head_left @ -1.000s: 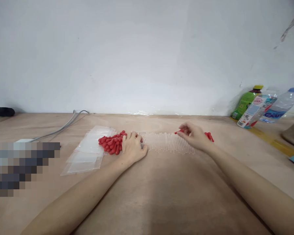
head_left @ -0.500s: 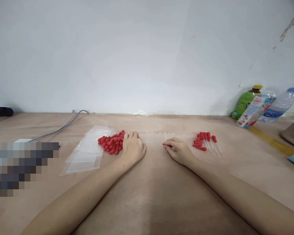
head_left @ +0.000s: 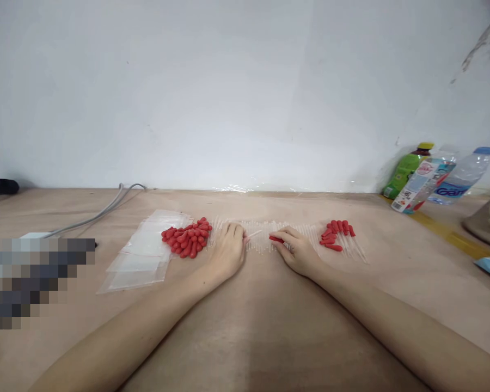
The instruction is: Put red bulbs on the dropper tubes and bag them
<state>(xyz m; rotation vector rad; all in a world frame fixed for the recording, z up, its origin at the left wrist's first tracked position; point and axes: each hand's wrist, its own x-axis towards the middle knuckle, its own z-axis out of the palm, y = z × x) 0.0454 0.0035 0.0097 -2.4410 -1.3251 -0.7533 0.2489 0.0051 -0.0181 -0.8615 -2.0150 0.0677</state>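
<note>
Left hand shifted slightly rightward, pinching a clear tube, right hand pinching a red bulb

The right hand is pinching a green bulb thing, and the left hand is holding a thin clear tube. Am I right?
Not quite: the head view shows that the bulb piece pinched by the right hand is red, not green. The left hand does hold a thin clear tube.
</note>
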